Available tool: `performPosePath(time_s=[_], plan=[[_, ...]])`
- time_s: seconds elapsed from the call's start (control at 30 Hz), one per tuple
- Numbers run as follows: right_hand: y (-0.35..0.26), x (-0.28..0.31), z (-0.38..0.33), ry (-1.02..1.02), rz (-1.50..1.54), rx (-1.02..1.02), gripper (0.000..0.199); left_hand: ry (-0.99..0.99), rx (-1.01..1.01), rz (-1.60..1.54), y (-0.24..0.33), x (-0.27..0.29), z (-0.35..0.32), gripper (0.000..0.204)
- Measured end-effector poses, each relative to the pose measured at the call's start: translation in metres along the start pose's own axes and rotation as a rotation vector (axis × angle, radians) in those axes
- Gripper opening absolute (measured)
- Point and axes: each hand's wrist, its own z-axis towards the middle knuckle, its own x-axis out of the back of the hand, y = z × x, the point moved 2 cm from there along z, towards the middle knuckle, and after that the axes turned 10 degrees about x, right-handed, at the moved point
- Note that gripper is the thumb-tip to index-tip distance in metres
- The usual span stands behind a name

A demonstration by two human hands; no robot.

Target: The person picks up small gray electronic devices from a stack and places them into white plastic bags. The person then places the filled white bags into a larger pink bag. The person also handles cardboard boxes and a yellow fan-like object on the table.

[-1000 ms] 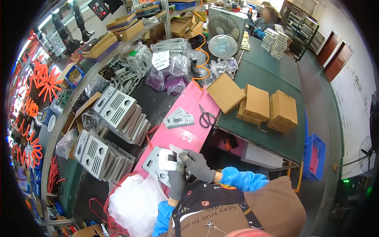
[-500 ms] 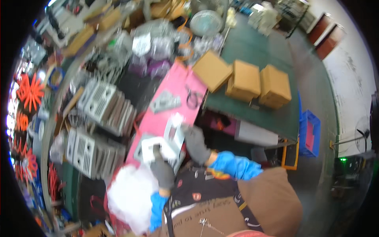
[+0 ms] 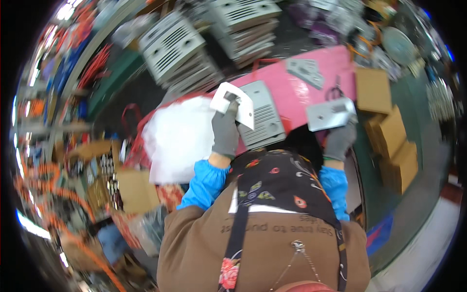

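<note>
My left hand (image 3: 225, 129), in a grey glove, is closed on a thin white sheet (image 3: 245, 108) with a cutout, held near the left edge of a grey slotted panel (image 3: 265, 117). That panel lies on a pink mat (image 3: 287, 95). My right hand (image 3: 340, 138), gloved too, grips a light grey metal plate (image 3: 323, 117) with small holes, off to the panel's right. Beyond the plate lies a pair of scissors (image 3: 334, 92), partly covered by it. A grey, roughly triangular metal piece (image 3: 306, 71) rests farther back on the mat.
White foam sheets (image 3: 180, 138) are heaped at my left. Behind stand two stacks of grey slotted panels (image 3: 172, 41), (image 3: 245, 14). Cardboard boxes (image 3: 373, 90) sit on the green table (image 3: 421, 117) at right. A blue crate (image 3: 382, 233) is lower right.
The view has swung round. My hands, close together over the panel before, are now apart, with the metal plate moved rightward and the white sheet off to the panel's left.
</note>
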Motion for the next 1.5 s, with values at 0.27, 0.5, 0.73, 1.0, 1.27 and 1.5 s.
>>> performPosePath(time_s=[0.27,0.5,0.73,1.0,1.27,1.5], plan=[[0.025,0.009,-0.016,-0.109,-0.27,0.006,0.041,0.855,0.187,1.089,0.029,0.162,0.025,0.068],[0.023,-0.021,-0.006,-0.207,-0.2,0.113,0.021,0.901,-0.181,1.606,0.013,0.198,0.029,0.07],[0.005,-0.031,-0.009,-0.277,-0.562,0.086,0.045,1.04,-0.517,1.684,0.048,0.168,0.024,0.057],[-0.002,-0.038,-0.023,-0.397,-0.598,0.281,0.037,0.671,-0.635,1.386,0.074,0.041,0.014,0.04],[-0.022,-0.068,-0.042,-0.866,-0.768,1.318,0.017,-0.342,0.097,0.539,0.045,-0.085,-0.018,0.032],[-0.026,-0.076,-0.049,-0.922,-0.722,1.566,0.016,-0.408,0.126,0.547,0.037,-0.084,-0.029,0.026]])
